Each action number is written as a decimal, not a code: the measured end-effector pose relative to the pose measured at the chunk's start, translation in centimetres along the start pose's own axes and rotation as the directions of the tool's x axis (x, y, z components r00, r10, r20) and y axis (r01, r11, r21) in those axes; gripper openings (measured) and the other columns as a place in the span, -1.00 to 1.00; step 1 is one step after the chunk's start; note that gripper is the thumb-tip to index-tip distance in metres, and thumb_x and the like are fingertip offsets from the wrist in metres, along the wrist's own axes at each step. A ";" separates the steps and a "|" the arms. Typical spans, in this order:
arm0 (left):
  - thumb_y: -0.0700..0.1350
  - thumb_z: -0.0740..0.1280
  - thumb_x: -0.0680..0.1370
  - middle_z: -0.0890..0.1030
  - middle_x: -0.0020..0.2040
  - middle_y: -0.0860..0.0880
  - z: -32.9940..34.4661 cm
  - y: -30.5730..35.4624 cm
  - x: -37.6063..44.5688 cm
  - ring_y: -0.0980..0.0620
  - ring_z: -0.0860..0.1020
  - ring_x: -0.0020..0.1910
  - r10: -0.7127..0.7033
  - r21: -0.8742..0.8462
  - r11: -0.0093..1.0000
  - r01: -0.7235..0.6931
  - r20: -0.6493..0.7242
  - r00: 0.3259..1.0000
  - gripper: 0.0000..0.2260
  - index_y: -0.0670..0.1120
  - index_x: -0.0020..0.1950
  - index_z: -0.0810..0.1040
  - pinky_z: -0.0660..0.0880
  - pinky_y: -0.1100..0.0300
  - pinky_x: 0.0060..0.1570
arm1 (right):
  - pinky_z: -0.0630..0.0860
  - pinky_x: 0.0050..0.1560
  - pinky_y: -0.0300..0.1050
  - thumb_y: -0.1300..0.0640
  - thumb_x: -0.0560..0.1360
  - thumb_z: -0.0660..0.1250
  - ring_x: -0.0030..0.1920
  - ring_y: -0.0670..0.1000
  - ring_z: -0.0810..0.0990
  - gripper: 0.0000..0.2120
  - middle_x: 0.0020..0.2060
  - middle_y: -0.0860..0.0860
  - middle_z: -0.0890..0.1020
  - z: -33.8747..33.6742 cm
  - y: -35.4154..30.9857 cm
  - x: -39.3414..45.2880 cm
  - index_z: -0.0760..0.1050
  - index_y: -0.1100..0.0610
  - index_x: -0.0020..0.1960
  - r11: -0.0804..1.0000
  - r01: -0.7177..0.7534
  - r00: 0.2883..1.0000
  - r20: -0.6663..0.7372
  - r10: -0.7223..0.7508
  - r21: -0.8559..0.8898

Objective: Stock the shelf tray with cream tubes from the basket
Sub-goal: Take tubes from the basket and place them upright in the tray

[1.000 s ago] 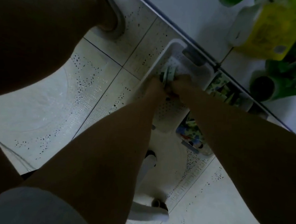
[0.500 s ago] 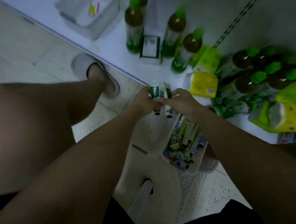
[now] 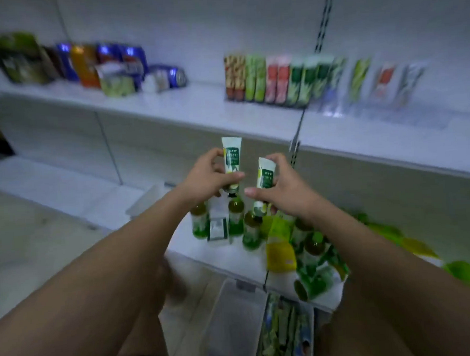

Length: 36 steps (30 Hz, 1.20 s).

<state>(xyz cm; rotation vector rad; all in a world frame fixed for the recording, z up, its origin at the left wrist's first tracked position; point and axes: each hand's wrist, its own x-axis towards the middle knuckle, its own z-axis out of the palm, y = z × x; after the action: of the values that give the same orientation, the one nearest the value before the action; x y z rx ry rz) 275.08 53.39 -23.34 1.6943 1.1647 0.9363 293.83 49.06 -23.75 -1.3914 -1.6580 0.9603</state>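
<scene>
Cream tubes: two small white tubes with green labels, both held in the air in front of the white shelving, caps downward.
Left tube: upright, crimped end on top.
Left hand: fingers and thumb curled round the lower half of the left tube.
Right tube: tilted, top leaning left, just beside the left tube but apart from it.
Right hand: fingers wrapped round the right tube from the right, thumb stretched toward the left hand.
Basket: pale plastic bin at bottom centre, on the floor between the person's legs, holding a heap of blurred tubes.
Shelf tray: clear plastic tray on the upper shelf, well above the hands; a row of upright tubes fills its left part, sparser tubes to the right; details blurred.
Lower shelf: green bottles and yellow-green packs below the hands.
Upper shelf, left: blurred cans and packets.
</scene>
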 end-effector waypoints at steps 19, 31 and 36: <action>-0.28 0.52 0.38 0.53 0.07 -0.13 1.7 17.3 16.2 -0.06 0.69 -0.27 0.337 0.005 0.941 -0.339 0.101 0.936 -0.35 0.11 0.33 0.33 0.61 0.14 -0.34 | 0.64 -0.25 -0.15 0.18 0.56 0.34 -0.32 0.05 0.69 -0.93 -0.17 0.13 0.66 -21.1 -8.9 8.8 0.58 0.17 -0.01 0.926 0.022 0.883 -0.427 -0.195 -0.377; -0.21 0.44 0.48 0.66 -0.07 -0.12 3.5 19.2 23.3 -0.03 0.69 -0.18 0.362 0.056 0.925 -0.375 0.163 0.918 -0.70 -0.14 0.14 0.43 0.64 0.14 -0.20 | 0.61 0.03 0.14 0.20 0.60 0.27 -0.09 0.17 0.65 -0.87 -0.02 0.17 0.62 -22.7 -7.8 18.1 0.55 0.20 0.10 0.857 -0.020 0.862 -0.443 -0.246 -0.515; -0.21 0.48 0.45 0.60 -0.02 -0.11 3.9 19.4 24.0 0.00 0.68 -0.20 0.403 0.092 0.905 -0.415 0.125 0.907 -0.71 -0.15 0.09 0.47 0.66 0.07 -0.20 | 0.58 0.08 0.13 0.19 0.58 0.29 -0.07 0.14 0.62 -0.85 -0.05 0.14 0.62 -22.1 -6.4 19.6 0.57 0.21 0.10 0.823 -0.041 0.890 -0.395 -0.228 -0.567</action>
<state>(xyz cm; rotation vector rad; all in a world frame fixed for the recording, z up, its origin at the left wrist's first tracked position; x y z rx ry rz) 291.53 71.50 -4.07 2.1086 0.8191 1.0306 308.56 69.35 -6.89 -1.7257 -1.6834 0.0362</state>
